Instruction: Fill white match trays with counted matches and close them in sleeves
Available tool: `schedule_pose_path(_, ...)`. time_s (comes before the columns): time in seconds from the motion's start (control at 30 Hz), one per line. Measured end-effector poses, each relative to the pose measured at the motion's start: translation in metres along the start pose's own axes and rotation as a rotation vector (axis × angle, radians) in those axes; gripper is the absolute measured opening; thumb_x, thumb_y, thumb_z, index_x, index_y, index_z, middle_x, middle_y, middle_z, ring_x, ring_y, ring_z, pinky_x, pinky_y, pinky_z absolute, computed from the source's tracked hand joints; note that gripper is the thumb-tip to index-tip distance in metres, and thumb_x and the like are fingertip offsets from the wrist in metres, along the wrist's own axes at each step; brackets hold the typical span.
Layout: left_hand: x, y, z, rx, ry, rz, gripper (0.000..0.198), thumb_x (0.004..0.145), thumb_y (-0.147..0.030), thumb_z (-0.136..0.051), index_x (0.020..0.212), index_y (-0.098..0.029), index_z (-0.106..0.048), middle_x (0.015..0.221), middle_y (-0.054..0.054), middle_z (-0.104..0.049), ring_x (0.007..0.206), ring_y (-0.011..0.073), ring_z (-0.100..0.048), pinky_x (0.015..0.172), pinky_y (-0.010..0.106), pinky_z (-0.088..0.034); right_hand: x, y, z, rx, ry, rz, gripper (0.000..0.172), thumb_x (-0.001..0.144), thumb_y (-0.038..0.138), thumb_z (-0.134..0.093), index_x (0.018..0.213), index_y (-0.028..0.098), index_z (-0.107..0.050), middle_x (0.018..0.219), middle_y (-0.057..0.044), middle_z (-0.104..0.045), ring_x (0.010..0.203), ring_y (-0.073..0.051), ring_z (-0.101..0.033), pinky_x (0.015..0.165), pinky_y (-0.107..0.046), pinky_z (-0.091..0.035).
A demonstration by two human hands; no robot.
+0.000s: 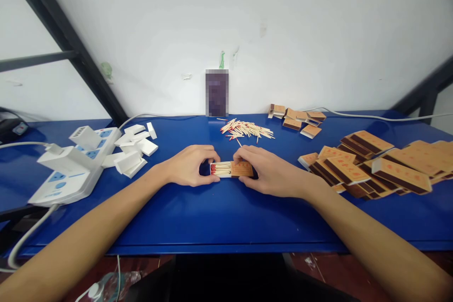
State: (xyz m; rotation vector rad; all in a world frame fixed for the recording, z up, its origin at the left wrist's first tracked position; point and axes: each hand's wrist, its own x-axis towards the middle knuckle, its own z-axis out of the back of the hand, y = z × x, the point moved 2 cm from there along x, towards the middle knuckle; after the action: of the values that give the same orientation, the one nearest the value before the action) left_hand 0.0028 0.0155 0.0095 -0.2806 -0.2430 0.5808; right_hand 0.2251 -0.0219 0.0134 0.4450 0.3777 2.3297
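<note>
Between my hands a matchbox lies flat, its white inner tray [222,169] of red-tipped matches partly inside the tan sleeve [241,169]. My left hand [191,165] pinches the tray's left end, thumb at the near side and fingers at the far side. On the sleeve's right end my right hand [271,170] is closed in the same way. A loose pile of matches [247,129] lies just beyond the hands, one match sticking out by my right fingers.
White empty trays [136,144] lie at left, beside a power strip [90,184] with plugged-in adapters. Many matchboxes [347,170] are heaped at right. Empty sleeves [293,117] sit at the back right. A pixelated dark panel [217,93] stands against the wall.
</note>
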Motion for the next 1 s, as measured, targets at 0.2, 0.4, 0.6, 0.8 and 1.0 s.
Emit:
schedule_pose_path(0.2, 0.0003, -0.0006, 0.0002, -0.018, -0.004, -0.007, 0.033, 0.08, -0.046, -0.067, 0.095, -0.017, -0.065, 0.086, 0.002, -0.06, 0.073, 0.0145, -0.053, 0.066, 0.027, -0.041, 0.0002, -0.0016, 0.0007, -0.003, 0.01, 0.0, 0.019, 0.083, 0.016, -0.058, 0.1, 0.022, -0.052, 0.101, -0.004, -0.061, 0.087, -0.02, -0.053, 0.079, -0.035, -0.041)
schedule_pose_path(0.4, -0.0001, 0.0, 0.0003, -0.028, -0.007, -0.018, 0.033, 0.081, -0.046, -0.067, 0.096, -0.017, -0.065, 0.086, 0.002, -0.061, 0.073, 0.0148, -0.054, 0.067, 0.027, -0.041, -0.0014, -0.0033, 0.0008, 0.012, -0.012, 0.028, 0.022, 0.082, 0.014, -0.058, 0.101, 0.023, -0.053, 0.102, -0.004, -0.061, 0.091, -0.02, -0.054, 0.081, -0.034, -0.042)
schedule_pose_path(0.6, -0.0005, 0.0014, -0.0006, -0.033, -0.01, -0.028, 0.034, 0.081, -0.047, -0.066, 0.096, -0.017, -0.065, 0.086, 0.003, -0.061, 0.073, 0.0151, -0.054, 0.067, 0.028, -0.041, -0.0018, -0.0064, -0.0002, 0.047, -0.012, 0.036, 0.023, 0.082, 0.014, -0.058, 0.103, 0.023, -0.053, 0.103, -0.005, -0.061, 0.094, -0.021, -0.054, 0.081, -0.033, -0.043)
schedule_pose_path(0.8, -0.0008, 0.0009, -0.0003, -0.019, 0.008, -0.017, 0.034, 0.081, -0.046, -0.067, 0.1, -0.018, -0.065, 0.089, 0.003, -0.061, 0.074, 0.0153, -0.055, 0.07, 0.028, -0.042, -0.0025, -0.0056, 0.0, 0.074, -0.002, 0.045, 0.021, 0.084, 0.014, -0.058, 0.103, 0.023, -0.053, 0.102, -0.004, -0.06, 0.093, -0.02, -0.054, 0.081, -0.032, -0.043)
schedule_pose_path(1.0, -0.0011, -0.001, 0.0008, 0.014, 0.018, -0.002, 0.036, 0.082, -0.046, -0.067, 0.104, -0.018, -0.066, 0.093, 0.004, -0.063, 0.079, 0.0173, -0.059, 0.075, 0.029, -0.046, -0.002, -0.0049, -0.0001, 0.076, 0.007, 0.047, 0.022, 0.084, 0.014, -0.058, 0.103, 0.023, -0.053, 0.102, -0.004, -0.06, 0.092, -0.019, -0.054, 0.082, -0.032, -0.043)
